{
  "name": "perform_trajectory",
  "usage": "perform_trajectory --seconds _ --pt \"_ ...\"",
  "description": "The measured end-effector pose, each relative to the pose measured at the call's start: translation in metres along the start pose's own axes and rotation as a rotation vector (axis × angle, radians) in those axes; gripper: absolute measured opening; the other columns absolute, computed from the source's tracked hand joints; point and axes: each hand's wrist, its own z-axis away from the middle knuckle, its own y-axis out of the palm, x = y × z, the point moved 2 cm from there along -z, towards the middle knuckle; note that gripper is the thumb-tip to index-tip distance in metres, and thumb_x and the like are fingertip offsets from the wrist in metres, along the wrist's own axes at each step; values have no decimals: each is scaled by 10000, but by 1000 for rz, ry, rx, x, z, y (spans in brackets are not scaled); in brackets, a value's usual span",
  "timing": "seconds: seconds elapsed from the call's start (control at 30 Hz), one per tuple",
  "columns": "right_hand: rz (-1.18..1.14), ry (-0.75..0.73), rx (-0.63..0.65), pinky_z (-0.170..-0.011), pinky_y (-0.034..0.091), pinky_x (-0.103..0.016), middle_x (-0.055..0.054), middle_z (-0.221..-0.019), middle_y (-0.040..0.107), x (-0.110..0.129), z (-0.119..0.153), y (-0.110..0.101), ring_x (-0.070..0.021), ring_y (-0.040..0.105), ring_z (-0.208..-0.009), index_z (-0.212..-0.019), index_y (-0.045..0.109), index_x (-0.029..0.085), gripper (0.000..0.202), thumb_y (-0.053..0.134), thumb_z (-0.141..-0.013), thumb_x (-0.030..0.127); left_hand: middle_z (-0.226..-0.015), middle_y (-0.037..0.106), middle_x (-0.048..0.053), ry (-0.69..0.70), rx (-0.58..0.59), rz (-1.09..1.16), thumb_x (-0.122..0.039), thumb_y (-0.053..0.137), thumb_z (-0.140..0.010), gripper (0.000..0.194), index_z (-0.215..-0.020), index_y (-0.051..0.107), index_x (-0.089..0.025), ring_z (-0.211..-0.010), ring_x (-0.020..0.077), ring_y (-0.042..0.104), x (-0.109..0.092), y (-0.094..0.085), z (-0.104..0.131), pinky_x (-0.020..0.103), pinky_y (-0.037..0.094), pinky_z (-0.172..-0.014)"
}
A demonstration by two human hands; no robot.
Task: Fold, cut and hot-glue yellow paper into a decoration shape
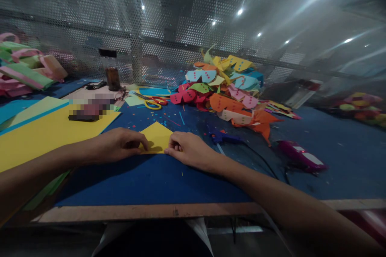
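Observation:
A small yellow paper (157,136), folded to a triangle with its point away from me, lies on the blue table top. My left hand (122,144) is at its left corner, fingers curved and thumb below, touching the paper. At the right corner, my right hand (187,148) pinches the lower edge between thumb and bent fingers. Just beyond the paper are scissors with a yellow handle (153,105) and scissors with a red handle (159,100).
Large yellow sheets (54,128) lie at left under a blurred-out phone-like object. A jar (111,72) stands behind. Folded paper shapes (223,88) are heaped beyond my right hand, near a blue glue gun (224,136) with a cable and a purple object (301,156).

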Motion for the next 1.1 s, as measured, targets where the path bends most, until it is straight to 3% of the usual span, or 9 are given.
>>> perform_trajectory --seconds 0.17,0.47,0.57,0.77,0.97,1.1 --pt "4 19 0 -634 318 -254 -13 -807 691 -1 -1 0 -129 573 -695 -833 668 163 191 750 -943 296 -1126 811 71 133 36 11 -243 532 -1016 356 -1269 776 -300 -993 214 746 1 0 0 288 539 -862" --pt "13 24 5 -640 318 -255 -13 -802 688 -1 -1 1 -133 572 -705 -834 674 166 204 750 -948 317 -1026 804 40 142 34 -94 -195 536 -1017 415 -1284 773 -409 -926 214 744 8 3 3 305 546 -916" --pt "19 24 20 -648 318 -253 -14 -816 692 -2 -1 0 -134 578 -722 -844 677 163 210 740 -958 328 -1048 804 27 146 45 -132 -183 533 -1026 416 -1293 768 -400 -924 191 749 8 3 4 273 542 -929" --pt "22 26 52 -652 317 -254 -18 -834 703 -4 -1 -3 -141 579 -744 -856 690 162 206 731 -962 334 -1140 809 20 208 11 -176 -164 542 -1030 403 -1284 775 -372 -1117 209 738 7 4 4 264 522 -1014" --pt "11 21 74 -662 334 -253 -30 -858 709 -5 2 -9 -149 584 -759 -865 690 160 181 725 -961 310 -1055 806 30 227 18 -123 -161 513 -1038 411 -1288 770 -360 -919 178 755 5 3 3 288 553 -944" --pt "14 14 109 -679 349 -252 -43 -907 717 -6 3 -14 -159 602 -801 -886 692 154 177 711 -975 307 -1050 801 42 240 13 -118 -191 519 -1040 380 -1264 784 -346 -947 190 753 4 3 2 277 554 -908"
